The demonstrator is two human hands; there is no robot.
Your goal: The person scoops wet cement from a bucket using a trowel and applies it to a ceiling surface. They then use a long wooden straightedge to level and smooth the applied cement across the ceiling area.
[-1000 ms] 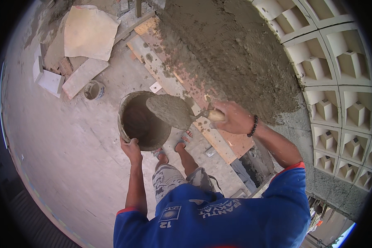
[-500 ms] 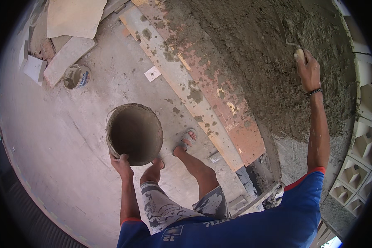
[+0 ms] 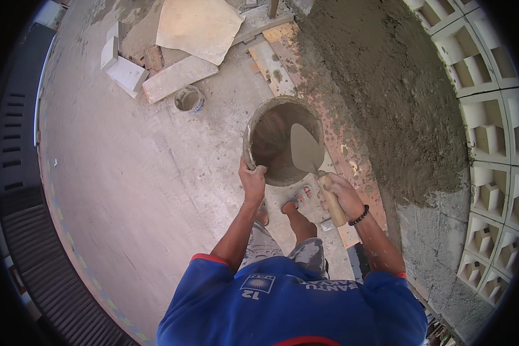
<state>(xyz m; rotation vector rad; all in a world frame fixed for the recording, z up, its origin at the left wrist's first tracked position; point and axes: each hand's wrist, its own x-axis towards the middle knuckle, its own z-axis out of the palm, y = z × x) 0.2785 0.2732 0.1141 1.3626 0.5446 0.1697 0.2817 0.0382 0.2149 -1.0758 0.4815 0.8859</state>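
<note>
Drawn back from the mortar-coated wall (image 3: 386,86), the right hand (image 3: 341,197) grasps the masonry trowel (image 3: 305,150) by its wooden handle. Its long axis slants up-left from that hand, blade across the bucket's mouth; whether it dips inside is unclear. The left hand (image 3: 252,181) clasps the mortar bucket (image 3: 248,141) at its near-left rim.

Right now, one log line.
left hand: holds bucket at rim | right hand: holds trowel by handle, blade over bucket mouth | mortar: spread beside patterned blocks
</note>
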